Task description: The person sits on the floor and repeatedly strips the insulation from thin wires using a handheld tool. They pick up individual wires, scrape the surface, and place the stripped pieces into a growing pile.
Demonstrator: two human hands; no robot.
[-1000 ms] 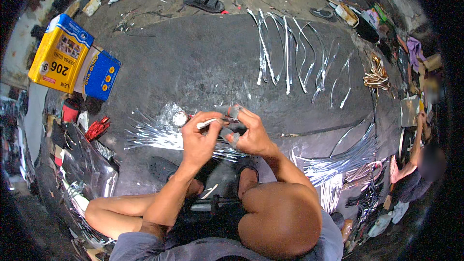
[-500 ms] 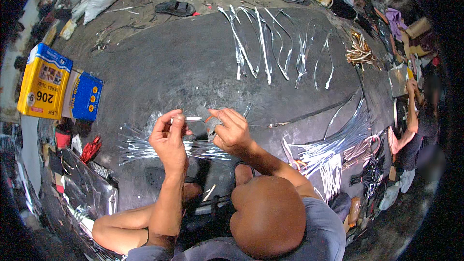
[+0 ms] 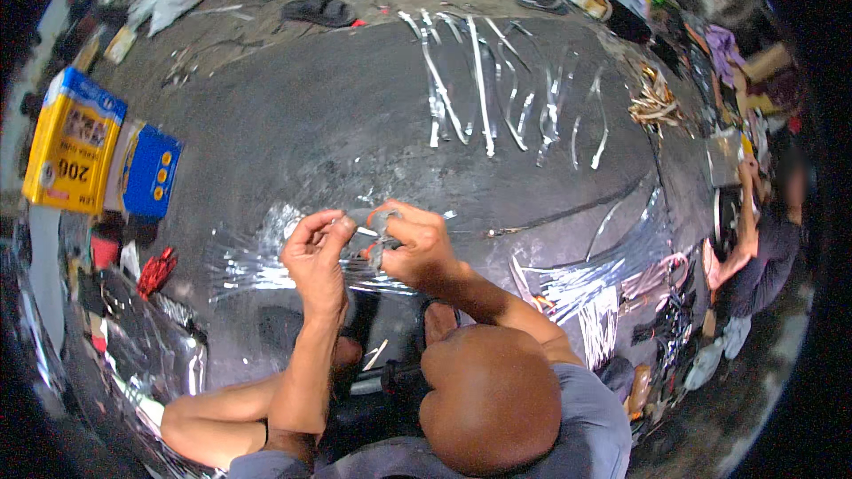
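In front of my knees, my left hand (image 3: 318,253) is closed in a pinch on a thin whitish strip (image 3: 365,231). The strip's other end runs into a crumpled grey rag (image 3: 381,244) gripped by my right hand (image 3: 420,246). Something orange-red shows at the rag's edge, too small to name. Below both hands lies a spread bundle of shiny silvery strips (image 3: 251,273) on the dark mat (image 3: 302,124), partly covered by my wrists.
Several long silvery strips (image 3: 485,93) lie across the mat's far side. Another strip bundle (image 3: 595,275) is at right, near a brown-gold pile (image 3: 654,102). Yellow-blue tins (image 3: 75,146) stand at left. A sandal (image 3: 318,11) lies far off. A co-worker's arm (image 3: 744,235) shows at right.
My hands have come closer together, and the strip between them now reaches into the rag. The whole view has shifted slightly.
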